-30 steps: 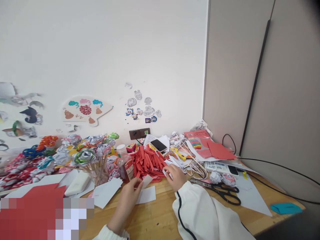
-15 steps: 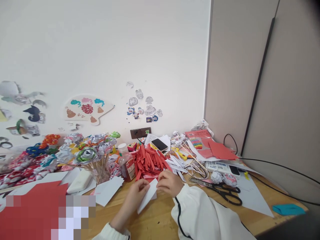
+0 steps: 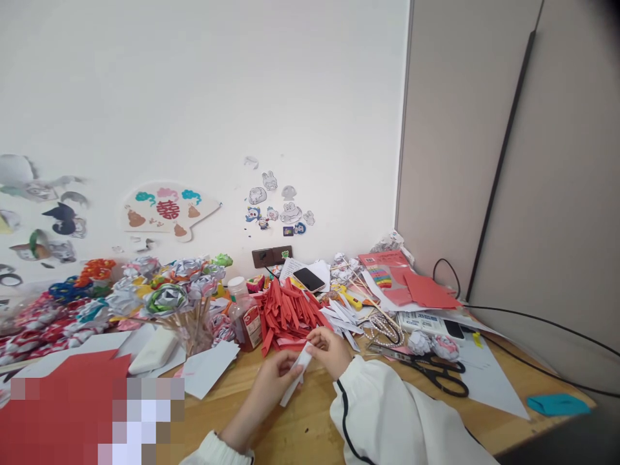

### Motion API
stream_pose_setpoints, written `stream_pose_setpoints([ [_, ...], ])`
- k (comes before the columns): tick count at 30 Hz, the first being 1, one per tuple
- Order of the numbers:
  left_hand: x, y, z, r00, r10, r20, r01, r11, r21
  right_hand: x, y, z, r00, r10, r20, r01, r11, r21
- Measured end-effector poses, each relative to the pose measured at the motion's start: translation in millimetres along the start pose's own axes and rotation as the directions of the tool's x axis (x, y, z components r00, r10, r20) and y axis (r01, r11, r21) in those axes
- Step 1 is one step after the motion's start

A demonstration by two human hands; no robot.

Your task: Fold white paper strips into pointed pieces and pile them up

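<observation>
Both hands hold a narrow folded strip of white paper [image 3: 296, 381] over the wooden table. My left hand [image 3: 274, 382] pinches its side with the thumb on top. At the far end, the fingers of my right hand [image 3: 330, 352] are closed on the strip. Just beyond the hands lies a heap of folded red paper strips [image 3: 290, 313]. Beside it on the right is a smaller pile of folded white paper strips [image 3: 343, 320]. The undersides of the fingers are hidden.
Black-handled scissors [image 3: 438, 374] lie right of my right sleeve. A jar [image 3: 245, 316] and a bunch of paper flowers on sticks [image 3: 169, 300] stand at left. White sheets [image 3: 210, 369], a phone [image 3: 309, 280], a string of beads [image 3: 385, 329] and a blue piece [image 3: 558, 405] lie around.
The white paper has gone from a wider folded piece to a narrower strip. My left hand has shifted slightly right along it, and both hands still hold it.
</observation>
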State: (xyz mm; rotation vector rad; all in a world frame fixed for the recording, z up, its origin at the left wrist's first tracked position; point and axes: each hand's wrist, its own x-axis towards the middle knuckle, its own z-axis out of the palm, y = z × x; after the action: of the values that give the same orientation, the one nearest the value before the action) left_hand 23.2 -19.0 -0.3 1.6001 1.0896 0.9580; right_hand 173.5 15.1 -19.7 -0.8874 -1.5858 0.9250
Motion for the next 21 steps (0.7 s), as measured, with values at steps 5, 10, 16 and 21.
stream_pose_setpoints([
  [5, 1.3, -3.9, 3.1, 0.999, -0.028, -0.023, 0.027, 0.999, -0.025, 1.7, 5.1, 1.6, 0.997, 0.075, 0.021, -0.077, 0.99, 0.121],
  [10, 2.6, -9.7, 3.3, 0.999, -0.019, -0.046, 0.02, 1.0, 0.007, 2.0, 8.9, 3.1, 0.994, 0.106, 0.028, -0.11, 0.982, 0.153],
  [16, 1.6, -8.7, 4.2, 0.999, -0.007, -0.054, 0.008, 1.0, 0.021, 1.9, 5.2, 3.0, 0.992, 0.128, 0.01, -0.128, 0.972, 0.195],
  [21, 2.2, -10.1, 5.5, 0.997, -0.052, -0.059, 0.051, 0.999, -0.006, 1.4, 3.9, 3.1, 0.992, 0.125, 0.016, -0.126, 0.976, 0.179],
])
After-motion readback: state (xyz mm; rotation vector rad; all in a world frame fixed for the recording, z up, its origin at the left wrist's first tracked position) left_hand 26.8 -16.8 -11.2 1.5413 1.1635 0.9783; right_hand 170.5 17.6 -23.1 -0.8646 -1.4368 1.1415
